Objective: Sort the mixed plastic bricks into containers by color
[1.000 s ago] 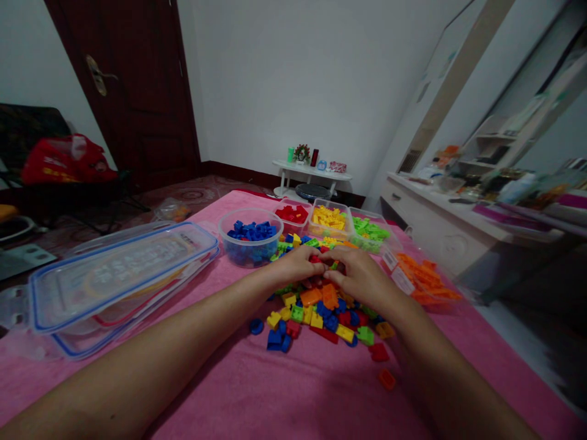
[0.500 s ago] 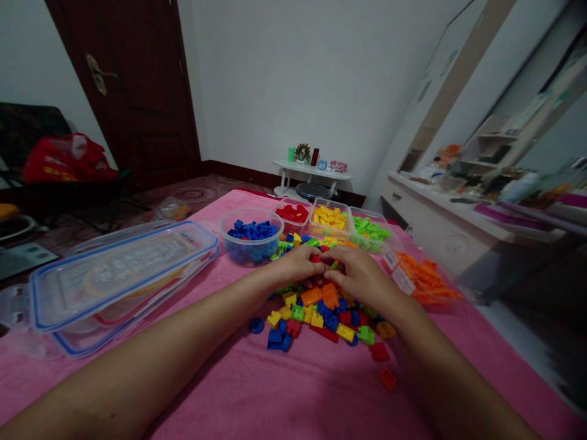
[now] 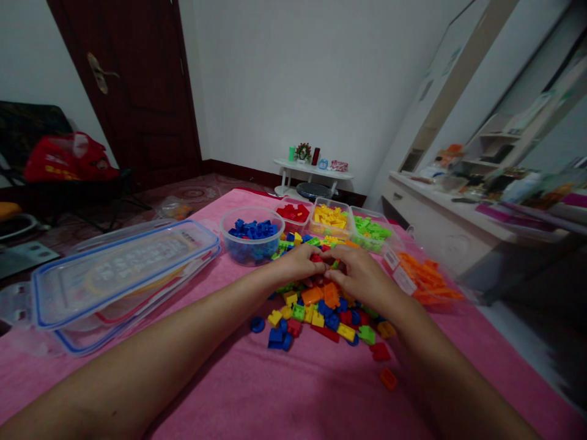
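Both hands meet over a pile of mixed toy building blocks on a pink cloth. My left hand is closed, its fingers around a red building block that shows between thumb and forefinger. My right hand curls in from the other side, fingertips close to the left ones; a bit of yellow-green shows under its fingers, but whether it is gripped is hidden. Just below the hands lie orange blocks. A blue wheel-like piece and an orange block lie apart from the pile.
Behind the pile stand a round tub of blue blocks and boxes of red, yellow and green blocks. A clear container of orange blocks is at right. Stacked clear lids lie at left.
Both hands stay in the same place over the pile, with hardly any finger movement. The whole view has shifted very slightly.
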Available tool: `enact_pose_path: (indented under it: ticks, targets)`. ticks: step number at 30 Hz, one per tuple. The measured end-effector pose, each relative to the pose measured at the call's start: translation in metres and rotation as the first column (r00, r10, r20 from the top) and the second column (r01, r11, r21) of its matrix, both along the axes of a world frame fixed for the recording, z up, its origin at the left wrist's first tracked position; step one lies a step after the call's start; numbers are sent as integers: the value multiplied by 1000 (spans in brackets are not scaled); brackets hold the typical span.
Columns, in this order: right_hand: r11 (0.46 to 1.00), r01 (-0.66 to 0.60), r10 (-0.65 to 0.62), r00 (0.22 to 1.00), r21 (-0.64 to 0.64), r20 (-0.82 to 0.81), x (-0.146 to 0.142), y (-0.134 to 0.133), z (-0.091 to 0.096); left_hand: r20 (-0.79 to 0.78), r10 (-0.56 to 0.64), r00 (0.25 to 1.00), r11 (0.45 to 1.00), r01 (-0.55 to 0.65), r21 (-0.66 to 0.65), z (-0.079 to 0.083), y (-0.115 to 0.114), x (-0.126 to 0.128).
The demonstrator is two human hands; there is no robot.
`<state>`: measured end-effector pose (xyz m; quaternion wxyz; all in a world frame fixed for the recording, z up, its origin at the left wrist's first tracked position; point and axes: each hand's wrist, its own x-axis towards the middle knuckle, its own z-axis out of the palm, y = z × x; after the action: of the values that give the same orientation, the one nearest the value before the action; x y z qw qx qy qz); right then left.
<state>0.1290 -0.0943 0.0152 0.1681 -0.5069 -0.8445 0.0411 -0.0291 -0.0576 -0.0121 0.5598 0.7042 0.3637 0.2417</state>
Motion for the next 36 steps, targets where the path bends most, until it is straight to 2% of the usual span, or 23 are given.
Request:
enact_pose_path:
  ticks: [24, 36]
  targets:
    - [1000, -6, 7, 1000, 25, -21, -1, 2, -6, 22, -3, 1000, 1000, 2, 8, -3, 2, -1]
    - [999, 9, -9, 1000, 45, -11, -4, 0, -7, 0, 40, 999, 999, -40, 7, -3, 1, 0]
